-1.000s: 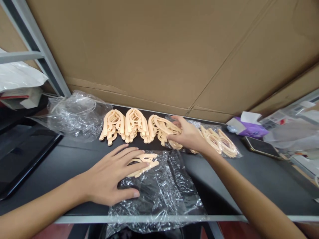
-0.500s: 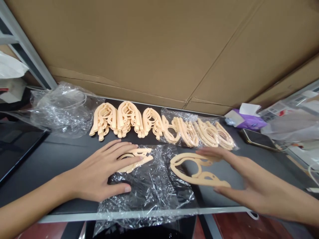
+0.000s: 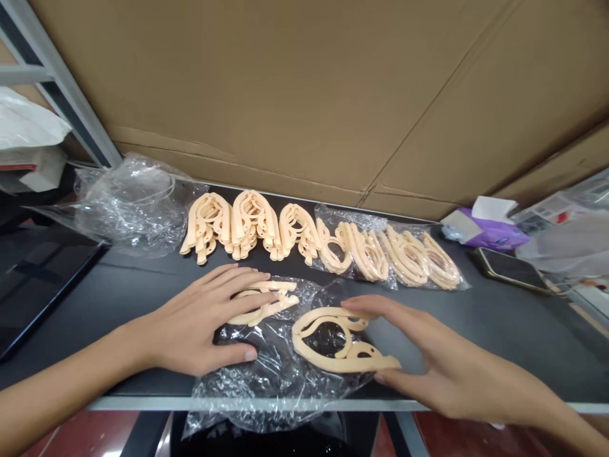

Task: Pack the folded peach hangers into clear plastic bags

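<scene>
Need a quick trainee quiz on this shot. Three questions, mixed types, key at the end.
1. True or false: the right hand holds a hanger with its closed end facing away from the palm.
2. Multiple choice: what lies under the fingers of the left hand?
A) a phone
B) another hanger
C) a tissue pack
3. Fill in the color: next to the phone sits a white and ____ tissue pack.

Key: 1. True. 2. B. 3. Purple.
</scene>
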The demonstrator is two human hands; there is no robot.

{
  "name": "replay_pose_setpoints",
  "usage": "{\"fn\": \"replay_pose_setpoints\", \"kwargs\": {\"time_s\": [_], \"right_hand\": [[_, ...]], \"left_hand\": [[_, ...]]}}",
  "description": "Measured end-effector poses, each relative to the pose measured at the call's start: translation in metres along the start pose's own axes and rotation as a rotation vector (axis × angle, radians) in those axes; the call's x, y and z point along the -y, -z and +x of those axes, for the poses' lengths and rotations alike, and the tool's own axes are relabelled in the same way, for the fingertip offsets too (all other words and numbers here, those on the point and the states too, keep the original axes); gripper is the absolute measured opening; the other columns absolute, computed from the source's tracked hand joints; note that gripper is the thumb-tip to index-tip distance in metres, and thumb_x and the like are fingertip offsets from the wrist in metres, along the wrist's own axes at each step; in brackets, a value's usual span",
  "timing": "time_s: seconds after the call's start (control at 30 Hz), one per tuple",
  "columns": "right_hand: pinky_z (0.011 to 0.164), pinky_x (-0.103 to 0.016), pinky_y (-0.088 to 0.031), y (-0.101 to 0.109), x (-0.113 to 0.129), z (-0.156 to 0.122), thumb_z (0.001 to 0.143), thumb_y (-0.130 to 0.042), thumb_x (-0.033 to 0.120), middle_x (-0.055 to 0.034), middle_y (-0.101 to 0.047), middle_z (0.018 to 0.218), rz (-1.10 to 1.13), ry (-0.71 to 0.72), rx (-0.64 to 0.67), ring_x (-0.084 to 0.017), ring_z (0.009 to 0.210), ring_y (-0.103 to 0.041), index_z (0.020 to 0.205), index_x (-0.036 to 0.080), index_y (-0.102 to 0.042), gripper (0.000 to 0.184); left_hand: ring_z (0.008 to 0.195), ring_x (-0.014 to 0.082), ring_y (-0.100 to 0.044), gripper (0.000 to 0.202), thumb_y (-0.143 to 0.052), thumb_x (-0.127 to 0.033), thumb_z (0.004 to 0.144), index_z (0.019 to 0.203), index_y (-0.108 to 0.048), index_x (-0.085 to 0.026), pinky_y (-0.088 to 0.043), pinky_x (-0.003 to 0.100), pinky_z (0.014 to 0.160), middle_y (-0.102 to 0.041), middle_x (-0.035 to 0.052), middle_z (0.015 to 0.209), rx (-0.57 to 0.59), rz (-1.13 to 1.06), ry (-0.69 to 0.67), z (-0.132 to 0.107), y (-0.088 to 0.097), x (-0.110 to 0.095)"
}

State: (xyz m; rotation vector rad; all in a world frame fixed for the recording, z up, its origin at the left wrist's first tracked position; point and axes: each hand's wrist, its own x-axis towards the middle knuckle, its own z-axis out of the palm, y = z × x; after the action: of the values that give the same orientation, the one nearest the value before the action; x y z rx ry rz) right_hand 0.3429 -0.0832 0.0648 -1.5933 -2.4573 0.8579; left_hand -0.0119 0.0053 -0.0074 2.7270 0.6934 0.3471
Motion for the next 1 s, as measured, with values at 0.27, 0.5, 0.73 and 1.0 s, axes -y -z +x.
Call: {"fn": "replay_pose_setpoints", "kwargs": {"time_s": [0.27, 0.5, 0.73, 1.0], "right_hand": [[0.107, -0.046, -0.055, 0.006, -0.017, -0.004, 0.089, -0.064, 0.028, -0.0078, -0.059, 0.147, -0.157, 0.06, -0.122, -0.03, 0.131, -0.061, 0.144, 0.032, -0.049, 0.057], [0.101, -0.045, -0.059, 0.004, 0.002, 0.007, 0.083, -0.071, 0.026, -0.0061, -0.065, 0.139, -0.067, 0.085, -0.047, -0.03, 0.124, -0.065, 0.14, 0.033, -0.053, 0.06], [0.111, -0.04, -0.051, -0.023, 0.017, 0.026, 0.085, -0.076, 0.034, -0.0067, -0.061, 0.145, 0.099, 0.161, -0.004, -0.026, 0.137, -0.056, 0.137, 0.029, -0.057, 0.056], [0.107, -0.062, -0.047, -0.044, 0.001, 0.026, 0.082, -0.079, 0.041, -0.0147, -0.059, 0.144, -0.102, 0.108, -0.127, -0.036, 0.139, -0.047, 0.139, 0.024, -0.055, 0.064]], "left_hand": [[0.149, 0.0398, -0.037, 0.072, -0.063, -0.062, 0.091, 0.155, -0.039, -0.04, -0.026, 0.068, 0.119, -0.037, 0.0064, 0.165, 0.089, 0.036, 0.025, 0.001, 0.007, 0.0], [0.148, 0.0396, -0.037, 0.073, -0.064, -0.063, 0.089, 0.154, -0.041, -0.04, -0.029, 0.067, 0.118, -0.037, 0.0055, 0.165, 0.052, 0.009, 0.041, 0.0, 0.003, 0.002], [0.148, 0.0381, -0.036, 0.075, -0.064, -0.063, 0.089, 0.154, -0.041, -0.035, -0.03, 0.065, 0.118, -0.038, 0.0088, 0.164, 0.047, -0.005, 0.026, 0.0, 0.004, 0.002], [0.147, 0.0388, -0.038, 0.074, -0.065, -0.062, 0.089, 0.154, -0.043, -0.034, -0.029, 0.065, 0.118, -0.04, 0.0094, 0.163, 0.034, -0.021, 0.028, 0.001, 0.004, 0.0]]}}
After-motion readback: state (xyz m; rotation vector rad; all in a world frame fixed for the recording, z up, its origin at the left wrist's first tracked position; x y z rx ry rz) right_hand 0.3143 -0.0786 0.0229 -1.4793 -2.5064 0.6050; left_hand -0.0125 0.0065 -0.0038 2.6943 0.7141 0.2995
